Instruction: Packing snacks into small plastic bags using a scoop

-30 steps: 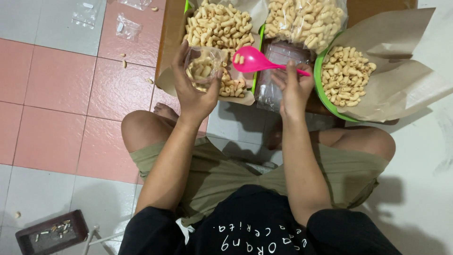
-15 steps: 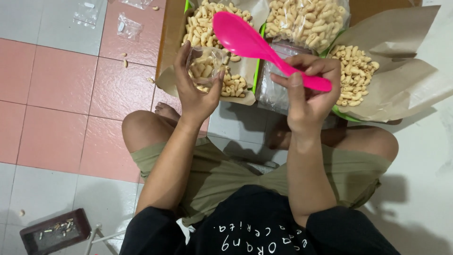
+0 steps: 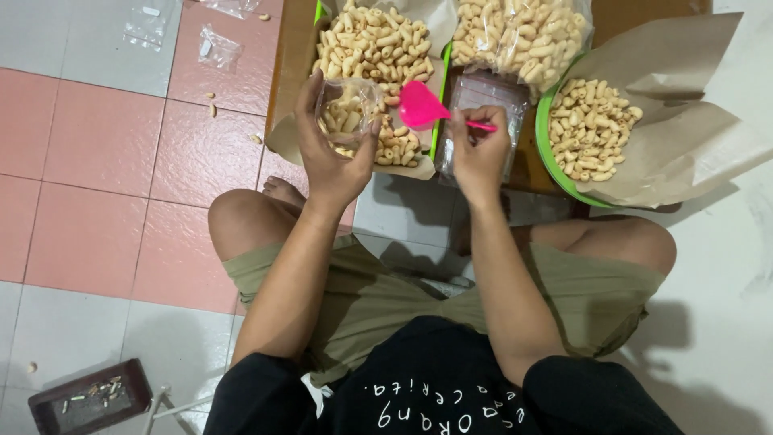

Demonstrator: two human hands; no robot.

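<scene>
Left hand [image 3: 328,153] closes its grip around a small clear bag [image 3: 348,113], mouth up beside the snack pile [image 3: 372,44]; right hand [image 3: 478,153] clasps a pink scoop [image 3: 424,105] tipped toward that mouth

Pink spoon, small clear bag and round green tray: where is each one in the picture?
pink spoon [image 3: 422,105], head view, on the bowl of the spoon.
small clear bag [image 3: 346,114], head view, on its filled front.
round green tray [image 3: 544,155], head view, on its left rim.
</scene>
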